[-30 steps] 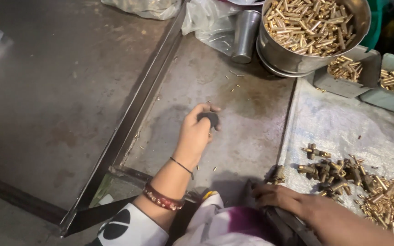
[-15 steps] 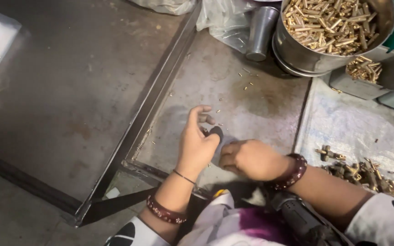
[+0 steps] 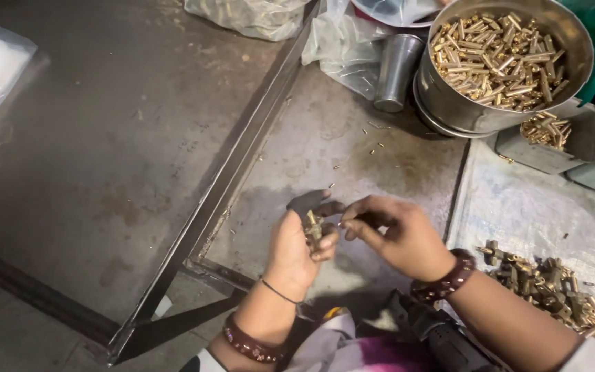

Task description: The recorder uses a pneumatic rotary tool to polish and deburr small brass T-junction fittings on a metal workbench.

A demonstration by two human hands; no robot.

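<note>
Brass fitting [image 3: 312, 227] upright, left hand [image 3: 297, 248] gripping

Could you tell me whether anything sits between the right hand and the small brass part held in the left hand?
Nothing visible does: the right hand is right beside the small brass part pinched in the left hand.

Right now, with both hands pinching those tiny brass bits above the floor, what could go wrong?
The small brass fitting sits only between the left hand's fingertips, so it might slip and get lost among the stray bits on the grey floor. The right hand pinches something too small to make out, which may drop as well. The steel bowl heaped with brass pieces stands near; a bump could spill it.
</note>
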